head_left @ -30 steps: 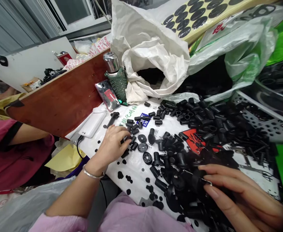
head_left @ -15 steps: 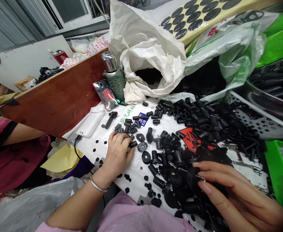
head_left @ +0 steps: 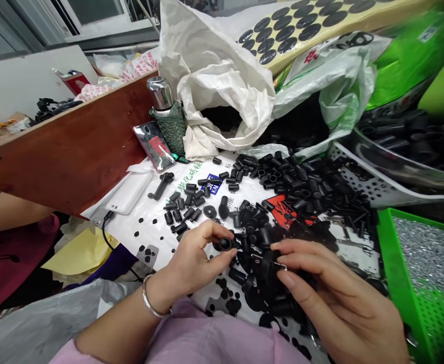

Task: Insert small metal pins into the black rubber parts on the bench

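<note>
Head view: our left hand [head_left: 197,260] pinches a cap [head_left: 225,244]; our right hand [head_left: 330,288], a pronged plug [head_left: 268,271]; pairing seems in hand; the next move needs alignment.

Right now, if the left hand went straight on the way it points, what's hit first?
Probably the heaped black plastic cylindrical parts just beyond the left hand; its height above them is unclear.

We counted one left hand [head_left: 195,264] and one right hand [head_left: 331,293] on the near side, one green tray [head_left: 396,268] at right, and one flask [head_left: 160,95], one phone [head_left: 153,146] and one white sack [head_left: 222,76] far off; the black parts [head_left: 287,174] were too many to count.
</note>
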### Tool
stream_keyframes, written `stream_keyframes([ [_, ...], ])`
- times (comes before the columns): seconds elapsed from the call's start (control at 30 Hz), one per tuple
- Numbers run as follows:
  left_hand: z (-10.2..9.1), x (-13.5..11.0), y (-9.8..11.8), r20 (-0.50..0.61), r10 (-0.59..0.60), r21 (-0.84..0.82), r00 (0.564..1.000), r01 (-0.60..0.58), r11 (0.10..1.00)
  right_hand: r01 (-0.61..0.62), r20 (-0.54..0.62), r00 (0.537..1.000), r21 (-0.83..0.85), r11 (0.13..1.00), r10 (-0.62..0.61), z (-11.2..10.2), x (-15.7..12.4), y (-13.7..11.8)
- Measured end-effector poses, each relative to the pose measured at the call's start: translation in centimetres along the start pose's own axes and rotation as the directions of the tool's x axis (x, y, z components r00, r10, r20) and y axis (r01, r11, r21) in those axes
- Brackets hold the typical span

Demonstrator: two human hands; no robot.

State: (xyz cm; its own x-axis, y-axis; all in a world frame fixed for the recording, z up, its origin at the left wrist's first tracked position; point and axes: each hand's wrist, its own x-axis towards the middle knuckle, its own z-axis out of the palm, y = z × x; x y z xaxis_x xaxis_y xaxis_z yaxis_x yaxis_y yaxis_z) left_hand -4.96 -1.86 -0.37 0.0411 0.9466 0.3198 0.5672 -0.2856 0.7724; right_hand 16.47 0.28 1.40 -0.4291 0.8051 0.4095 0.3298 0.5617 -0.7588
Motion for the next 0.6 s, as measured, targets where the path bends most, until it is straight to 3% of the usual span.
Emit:
stream_keyframes([
  [0.13,1.4,-0.4,0.1,-0.091,0.238,0.208,0.967,-0.215,0.954,-0.006,-0.033,0.999,0.020,1.000,0.007,-0.1,-0.1,-0.3],
  [0.23,1.9,-0.6,0.3,-0.125,0.360,0.259,0.924,-0.320,0.911,-0.010,-0.053,0.999,0.039,0.999,0.012,0.0,-0.2,-0.6],
  [0.6,2.8,-0.9,-0.2,-0.148,0.390,0.242,0.909,-0.349,0.905,0.049,-0.045,0.998,-0.048,0.998,-0.051,0.1,-0.8,-1.2],
])
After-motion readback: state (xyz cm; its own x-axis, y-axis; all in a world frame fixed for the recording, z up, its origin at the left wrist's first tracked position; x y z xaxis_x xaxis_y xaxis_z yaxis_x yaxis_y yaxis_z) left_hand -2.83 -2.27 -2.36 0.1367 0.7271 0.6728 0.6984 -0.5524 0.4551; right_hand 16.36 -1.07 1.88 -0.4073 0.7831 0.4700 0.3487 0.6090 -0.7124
